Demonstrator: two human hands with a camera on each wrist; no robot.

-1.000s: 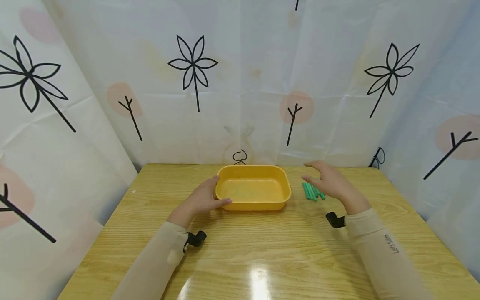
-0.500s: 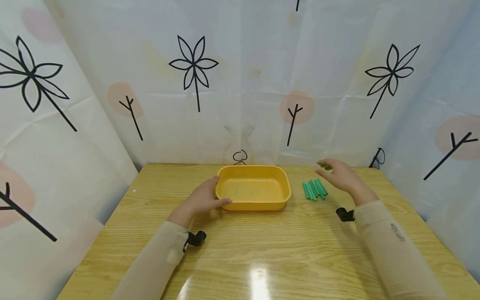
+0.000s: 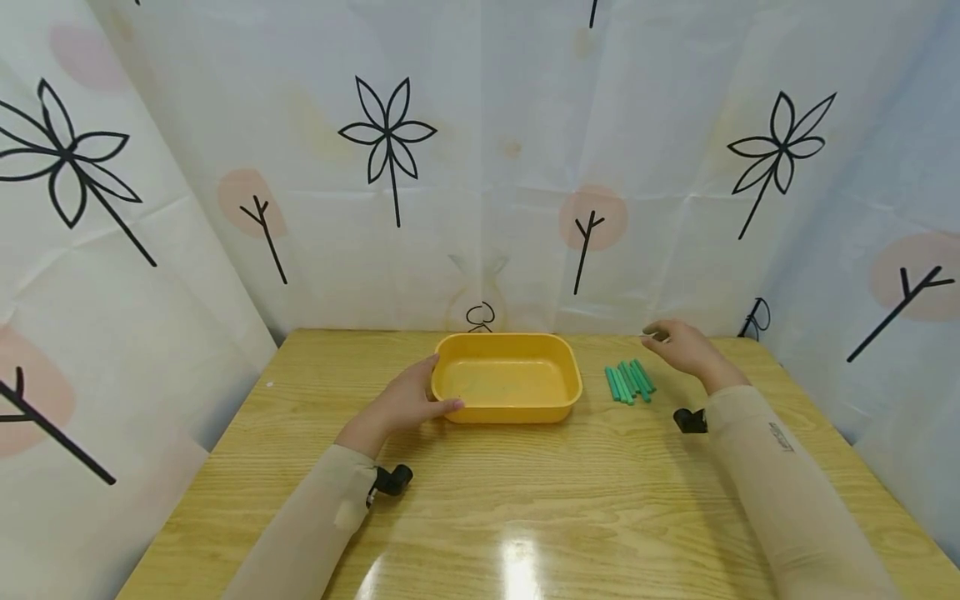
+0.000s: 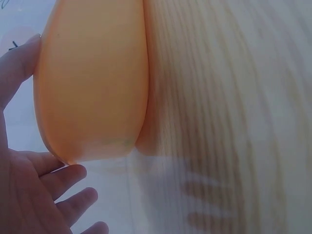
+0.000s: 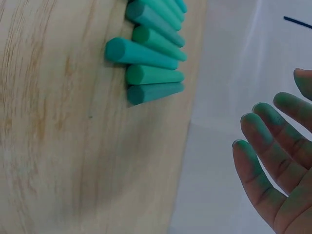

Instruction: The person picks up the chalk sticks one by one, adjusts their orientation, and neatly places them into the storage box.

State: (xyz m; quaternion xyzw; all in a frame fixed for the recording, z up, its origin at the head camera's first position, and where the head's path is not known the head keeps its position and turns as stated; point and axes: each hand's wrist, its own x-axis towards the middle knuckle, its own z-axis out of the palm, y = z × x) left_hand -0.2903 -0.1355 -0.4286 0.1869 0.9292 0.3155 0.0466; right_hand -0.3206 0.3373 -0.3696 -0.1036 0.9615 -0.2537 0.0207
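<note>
Overall, the head view showed creased, printed cloth (image 3: 480, 175) around a wood-grained table (image 3: 465, 500), the left hand (image 3: 402, 402) gripping a smooth yellow tub (image 3: 517, 412) by its left end, and the right hand (image 3: 686, 350), loosely bent and empty, hanging near the green sticks (image 3: 628, 379) it had partly covered a second earlier. From the left wrist, thumb and forefinger touched the tub, other fingers splayed clear. From the right wrist, the matte, cylindrical sticks lay apart from green-tinged fingers (image 5: 256, 130).

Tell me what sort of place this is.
Probably a small screened-off recording booth: flower-printed sheeting encloses the back and both sides of a wood-grain table, and the person wears a black device at each wrist.
</note>
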